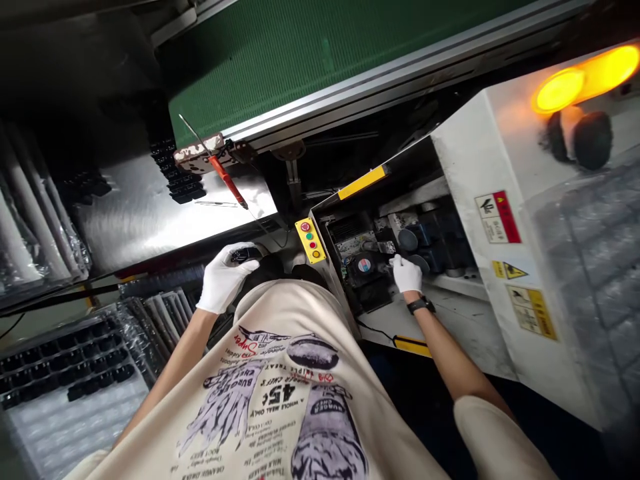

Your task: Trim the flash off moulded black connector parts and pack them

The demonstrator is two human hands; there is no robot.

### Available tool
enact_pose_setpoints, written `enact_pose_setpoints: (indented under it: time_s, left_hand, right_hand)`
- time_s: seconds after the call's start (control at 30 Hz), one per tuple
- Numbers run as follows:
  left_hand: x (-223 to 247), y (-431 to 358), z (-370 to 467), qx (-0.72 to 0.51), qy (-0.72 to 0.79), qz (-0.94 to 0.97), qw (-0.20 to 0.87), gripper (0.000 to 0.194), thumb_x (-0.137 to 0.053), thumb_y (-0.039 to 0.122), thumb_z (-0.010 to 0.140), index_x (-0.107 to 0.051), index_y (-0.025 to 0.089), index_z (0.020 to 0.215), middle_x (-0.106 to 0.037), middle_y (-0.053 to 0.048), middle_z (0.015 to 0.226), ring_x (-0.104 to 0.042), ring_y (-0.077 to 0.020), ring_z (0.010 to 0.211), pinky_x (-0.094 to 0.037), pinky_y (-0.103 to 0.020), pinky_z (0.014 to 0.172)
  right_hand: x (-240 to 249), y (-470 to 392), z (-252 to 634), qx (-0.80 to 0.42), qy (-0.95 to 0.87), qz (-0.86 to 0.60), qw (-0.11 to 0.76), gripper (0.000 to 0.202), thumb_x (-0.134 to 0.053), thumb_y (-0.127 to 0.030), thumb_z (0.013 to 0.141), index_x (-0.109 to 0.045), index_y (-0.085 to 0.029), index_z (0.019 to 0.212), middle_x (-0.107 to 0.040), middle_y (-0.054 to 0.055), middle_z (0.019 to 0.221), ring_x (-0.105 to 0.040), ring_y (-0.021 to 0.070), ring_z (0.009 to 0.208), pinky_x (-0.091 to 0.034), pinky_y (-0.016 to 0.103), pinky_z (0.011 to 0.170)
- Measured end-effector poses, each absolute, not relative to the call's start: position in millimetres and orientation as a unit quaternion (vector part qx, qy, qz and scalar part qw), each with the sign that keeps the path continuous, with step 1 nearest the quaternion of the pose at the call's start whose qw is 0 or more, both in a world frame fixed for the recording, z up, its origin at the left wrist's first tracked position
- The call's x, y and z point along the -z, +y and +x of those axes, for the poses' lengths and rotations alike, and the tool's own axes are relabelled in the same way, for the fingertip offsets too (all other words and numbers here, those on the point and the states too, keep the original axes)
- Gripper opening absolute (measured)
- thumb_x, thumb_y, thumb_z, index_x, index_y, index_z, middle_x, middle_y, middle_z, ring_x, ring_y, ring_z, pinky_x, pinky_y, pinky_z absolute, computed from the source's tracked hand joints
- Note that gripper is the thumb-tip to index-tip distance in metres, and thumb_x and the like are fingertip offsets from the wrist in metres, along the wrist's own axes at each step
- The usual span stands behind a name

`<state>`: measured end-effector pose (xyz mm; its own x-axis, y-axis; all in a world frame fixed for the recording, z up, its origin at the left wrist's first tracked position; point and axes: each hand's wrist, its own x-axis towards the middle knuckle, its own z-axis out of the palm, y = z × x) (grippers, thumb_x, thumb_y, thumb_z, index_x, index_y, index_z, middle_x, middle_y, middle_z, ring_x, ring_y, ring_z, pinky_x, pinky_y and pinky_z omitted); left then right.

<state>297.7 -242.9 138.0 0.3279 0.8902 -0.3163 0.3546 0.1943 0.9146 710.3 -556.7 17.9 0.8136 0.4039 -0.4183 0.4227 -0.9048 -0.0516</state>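
My left hand (pixel 223 277), in a white glove, is curled around a small black part (pixel 245 255) in front of my waist. The part resembles the black pieces on the metal table, though the fingers cover some of it. My right hand (pixel 407 274), also gloved, reaches into the open side of a white machine (pixel 470 153). Its fingers are pinched together beside a dark motor-like unit (pixel 364 267) and metal fittings. Whatever lies between those fingertips is too small to make out.
A green ribbed conveyor (pixel 300 60) crosses the top. An orange-handled tool (pixel 227 181) with a thin shaft lies at its corner. Several black parts (pixel 177 177) rest on the metal table (pixel 125 220). A yellow button panel (pixel 310 241) stands by the machine opening. Plastic-wrapped trays (pixel 45 360) are at left.
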Motion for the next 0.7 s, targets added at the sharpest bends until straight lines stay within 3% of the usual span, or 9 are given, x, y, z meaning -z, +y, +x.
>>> enact_pose_setpoints:
  time_s: [0.13,0.3,0.4,0.47,0.53,0.57,0.63,0.7]
  left_hand:
    - [-135.7,-247.5,290.1,-0.236,0.541,0.570,0.572,0.059,-0.097,0.046,0.074,-0.080,0.016,0.123,-0.081,-0.012,0.129,-0.075,-0.0307,0.124,-0.057,-0.046,0.119]
    - [-117.9,-260.5,296.6,-0.259,0.494,0.479,0.678,0.077,-0.095,0.067,0.076,-0.073,0.018,0.131,-0.078,-0.013,0.127,-0.075,-0.0194,0.088,-0.065,-0.033,0.081]
    - [-123.0,-264.6,313.1,-0.227,0.447,0.457,0.735,0.072,-0.092,0.065,0.083,-0.071,0.019,0.134,-0.077,-0.013,0.128,-0.077,-0.0209,0.093,-0.066,-0.034,0.082]
    - [-135.5,-264.4,324.5,-0.202,0.423,0.473,0.746,0.068,-0.092,0.057,0.087,-0.071,0.018,0.139,-0.077,-0.014,0.132,-0.077,-0.0218,0.098,-0.067,-0.036,0.087]
    - [-150.2,-262.9,335.5,-0.184,0.397,0.507,0.743,0.069,-0.090,0.045,0.091,-0.067,0.020,0.151,-0.076,-0.014,0.136,-0.076,-0.0223,0.100,-0.068,-0.037,0.090]
    - [-156.6,-262.2,341.1,-0.174,0.380,0.534,0.735,0.074,-0.088,0.039,0.092,-0.062,0.022,0.158,-0.076,-0.013,0.137,-0.076,-0.0235,0.104,-0.068,-0.039,0.093]
    - [-164.8,-261.8,353.7,-0.140,0.331,0.614,0.703,0.085,-0.083,0.029,0.093,-0.051,0.026,0.171,-0.076,-0.012,0.141,-0.077,-0.0275,0.115,-0.066,-0.043,0.104]
    - [-166.5,-263.3,367.4,-0.094,0.265,0.703,0.653,0.091,-0.074,0.021,0.094,-0.039,0.030,0.178,-0.073,-0.012,0.150,-0.075,-0.0310,0.127,-0.062,-0.048,0.114]
  right_hand:
    - [-13.0,-545.4,700.6,0.173,0.183,0.966,0.048,0.061,-0.035,-0.040,0.116,-0.089,-0.010,0.115,-0.082,0.025,0.097,-0.077,0.0320,0.090,-0.048,0.035,0.080]
    - [-19.4,-539.0,697.7,0.167,0.171,0.969,0.055,0.057,-0.040,-0.039,0.117,-0.089,-0.010,0.111,-0.082,0.026,0.097,-0.077,0.0299,0.089,-0.047,0.034,0.081]
    - [-38.4,-537.4,694.6,0.169,0.183,0.967,0.042,0.049,-0.048,-0.041,0.115,-0.087,-0.010,0.112,-0.082,0.025,0.103,-0.077,0.0306,0.094,-0.049,0.036,0.086]
    - [-61.9,-534.1,679.5,0.154,0.205,0.966,0.031,0.047,-0.054,-0.044,0.114,-0.082,-0.010,0.128,-0.080,0.026,0.118,-0.076,0.0327,0.105,-0.051,0.039,0.093]
    - [-92.9,-524.5,650.5,0.126,0.228,0.964,-0.042,0.052,-0.054,-0.049,0.114,-0.070,-0.013,0.147,-0.077,0.024,0.131,-0.075,0.0315,0.111,-0.054,0.041,0.097]
    - [-109.9,-516.4,631.9,0.118,0.242,0.956,-0.119,0.053,-0.054,-0.052,0.114,-0.066,-0.016,0.150,-0.076,0.021,0.133,-0.075,0.0291,0.108,-0.057,0.041,0.096]
    - [-142.9,-493.6,592.3,0.173,0.297,0.889,-0.301,0.051,-0.058,-0.057,0.112,-0.064,-0.021,0.147,-0.077,0.013,0.127,-0.075,0.0232,0.097,-0.062,0.039,0.090]
    - [-168.7,-464.7,558.1,0.239,0.389,0.802,-0.384,0.054,-0.070,-0.058,0.107,-0.062,-0.024,0.149,-0.072,0.012,0.134,-0.074,0.0203,0.093,-0.065,0.038,0.086]
